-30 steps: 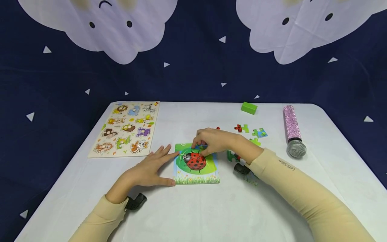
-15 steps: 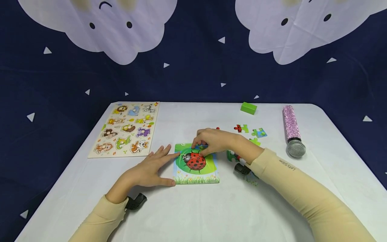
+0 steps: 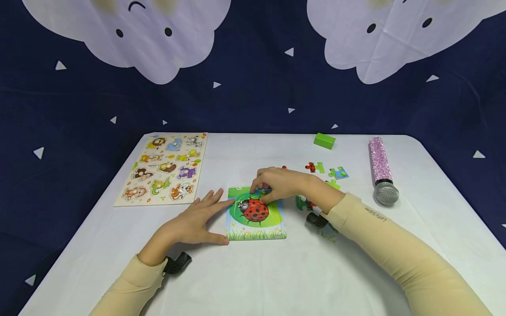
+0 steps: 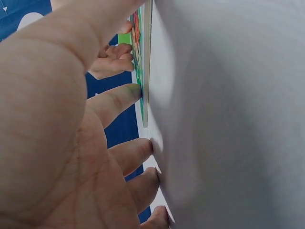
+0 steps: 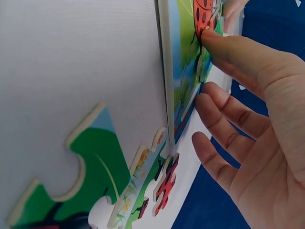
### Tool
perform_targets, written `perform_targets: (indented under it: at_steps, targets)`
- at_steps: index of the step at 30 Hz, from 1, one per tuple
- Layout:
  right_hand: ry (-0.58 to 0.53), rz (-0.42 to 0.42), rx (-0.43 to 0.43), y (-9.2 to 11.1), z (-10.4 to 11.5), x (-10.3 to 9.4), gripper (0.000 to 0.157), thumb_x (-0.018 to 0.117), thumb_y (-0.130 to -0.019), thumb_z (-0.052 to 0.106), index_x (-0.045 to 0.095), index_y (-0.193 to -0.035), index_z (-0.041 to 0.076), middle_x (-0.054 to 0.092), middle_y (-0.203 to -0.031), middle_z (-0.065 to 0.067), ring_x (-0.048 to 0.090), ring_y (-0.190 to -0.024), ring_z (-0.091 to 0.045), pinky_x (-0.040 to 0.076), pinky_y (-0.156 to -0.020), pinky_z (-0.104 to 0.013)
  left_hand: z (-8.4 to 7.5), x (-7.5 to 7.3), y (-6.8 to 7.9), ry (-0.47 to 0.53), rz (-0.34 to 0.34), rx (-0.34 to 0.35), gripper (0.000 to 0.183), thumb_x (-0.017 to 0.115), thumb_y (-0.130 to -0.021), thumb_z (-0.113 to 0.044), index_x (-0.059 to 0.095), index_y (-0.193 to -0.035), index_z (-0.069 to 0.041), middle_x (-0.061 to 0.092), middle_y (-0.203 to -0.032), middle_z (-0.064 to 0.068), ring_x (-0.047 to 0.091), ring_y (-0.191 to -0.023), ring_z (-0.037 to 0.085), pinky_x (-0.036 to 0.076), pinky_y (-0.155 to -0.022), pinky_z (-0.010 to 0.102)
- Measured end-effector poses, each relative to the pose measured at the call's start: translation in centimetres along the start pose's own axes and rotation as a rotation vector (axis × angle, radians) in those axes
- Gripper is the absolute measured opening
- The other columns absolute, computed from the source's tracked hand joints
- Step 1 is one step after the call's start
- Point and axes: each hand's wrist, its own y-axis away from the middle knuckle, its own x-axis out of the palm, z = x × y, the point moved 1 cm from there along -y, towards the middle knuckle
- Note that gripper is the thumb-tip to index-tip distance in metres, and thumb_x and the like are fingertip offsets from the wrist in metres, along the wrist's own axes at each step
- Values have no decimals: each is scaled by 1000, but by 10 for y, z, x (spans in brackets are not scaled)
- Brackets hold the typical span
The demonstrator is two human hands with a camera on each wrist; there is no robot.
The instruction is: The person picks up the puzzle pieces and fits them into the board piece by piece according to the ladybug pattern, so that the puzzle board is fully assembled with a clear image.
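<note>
A square puzzle board (image 3: 257,235) with a ladybug picture lies flat at the middle of the table. My left hand (image 3: 193,226) is spread flat at its left side, index fingertip on the upper left border and thumb at the lower left corner. In the left wrist view, the other fingers of the left hand (image 4: 114,157) touch the tabletop. Over the board's upper part, my right hand (image 3: 278,182) pinches a puzzle piece (image 5: 202,63) between thumb and index finger, right at the picture's surface. Much of that piece is hidden by the fingers.
Loose puzzle pieces (image 3: 337,173) lie right of the board, some partly under the right forearm; a large green piece (image 5: 97,162) shows close by. An animal peg puzzle (image 3: 162,169) is at left. A green block (image 3: 324,141) and a glittery pink microphone (image 3: 380,162) stand off at right.
</note>
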Motion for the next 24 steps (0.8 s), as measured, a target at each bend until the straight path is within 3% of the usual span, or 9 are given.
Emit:
perform_targets:
  at_steps: [7,15,24]
  targets:
    - [9,2,57,6,-6,-7,38,80,-99,32,74,-135,22,67,-117,0,63,-105,-16,57,-97,-39,0,0,1,-4,2,-5,103,86,-84,-60,39,-168,-26,16,-179,24,13,-164,56,15,-127,80]
    - [3,-19,56,14,-16,-14,38,81,-98,28,75,-134,18,70,-116,-3,69,-103,-16,60,-94,-37,0,-1,2,-8,-1,-4,102,86,-84,-60,39,-168,-26,16,-179,24,14,-163,56,15,-127,80]
    - [-21,-65,92,29,-35,-26,36,80,-98,22,75,-133,11,68,-109,-7,60,-93,-17,55,-86,-36,-1,-1,1,-15,-7,1,103,87,-84,-59,40,-168,-24,16,-179,24,14,-163,56,16,-127,80]
